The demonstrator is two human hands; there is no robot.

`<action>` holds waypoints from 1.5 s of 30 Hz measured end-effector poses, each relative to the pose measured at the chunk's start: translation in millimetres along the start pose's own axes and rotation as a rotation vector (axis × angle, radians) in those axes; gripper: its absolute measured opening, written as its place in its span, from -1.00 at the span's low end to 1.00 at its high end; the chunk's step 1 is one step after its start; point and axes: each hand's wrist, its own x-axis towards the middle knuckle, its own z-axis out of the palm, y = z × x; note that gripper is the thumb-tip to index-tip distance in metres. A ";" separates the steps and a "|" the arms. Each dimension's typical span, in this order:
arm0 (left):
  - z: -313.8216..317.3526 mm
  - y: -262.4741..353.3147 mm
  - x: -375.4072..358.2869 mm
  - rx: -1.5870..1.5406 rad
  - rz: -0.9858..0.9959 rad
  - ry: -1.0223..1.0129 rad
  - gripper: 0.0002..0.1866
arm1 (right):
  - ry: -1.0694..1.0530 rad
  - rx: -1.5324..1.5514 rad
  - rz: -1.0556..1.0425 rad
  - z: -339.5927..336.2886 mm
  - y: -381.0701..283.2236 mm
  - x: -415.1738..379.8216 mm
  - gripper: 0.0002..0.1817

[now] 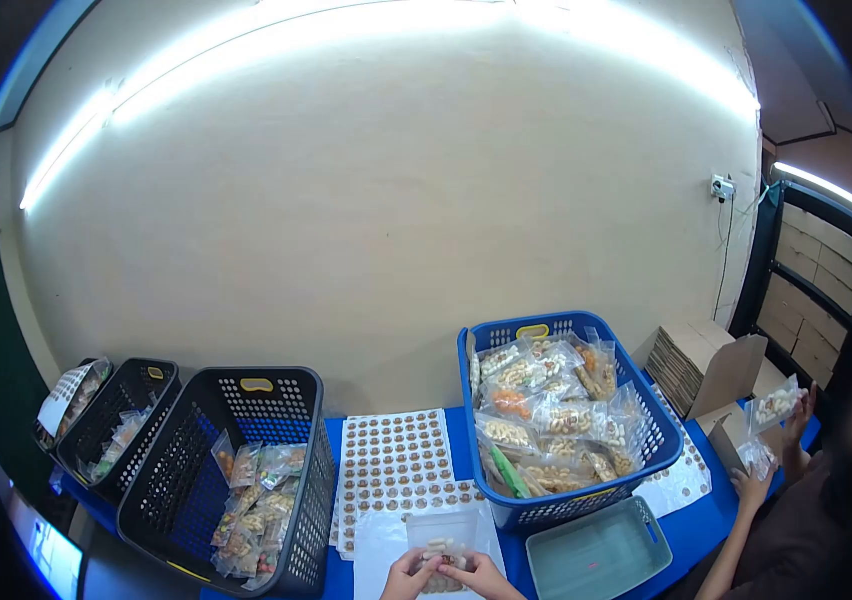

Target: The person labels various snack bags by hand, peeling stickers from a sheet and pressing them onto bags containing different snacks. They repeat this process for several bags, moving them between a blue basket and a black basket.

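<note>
My left hand (406, 577) and my right hand (483, 578) come together at the near edge of the table, fingers closed on one clear plastic packet (438, 527) of pale snack pieces. The packet's upper part points away from me, over a white sheet (374, 540). Just beyond lie sheets of round brown stickers (396, 450). To the left stands a dark basket (171, 450) with several filled packets (258, 510) inside. On the right, a blue basket (546, 512) is heaped with snack packets (536, 375), one of them with green on it.
A grey-green tray (596, 555) sits before the blue basket. At right a co-worker's hands (754, 488) hold packets by an open cardboard box (731, 445); flattened cartons (681, 365) are stacked behind. Smaller dark baskets (126, 400) stand far left, near a wall.
</note>
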 end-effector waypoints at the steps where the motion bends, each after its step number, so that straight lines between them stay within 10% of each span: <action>1: 0.5 -8.7 -1.0 -0.001 0.045 0.021 -0.69 | -0.027 -0.096 0.048 -5.4 5.8 3.8 -0.67; 45: 8.5 13.0 -3.6 0.158 0.028 -0.008 -0.71 | 0.143 0.184 -0.108 -3.8 13.7 0.9 -0.80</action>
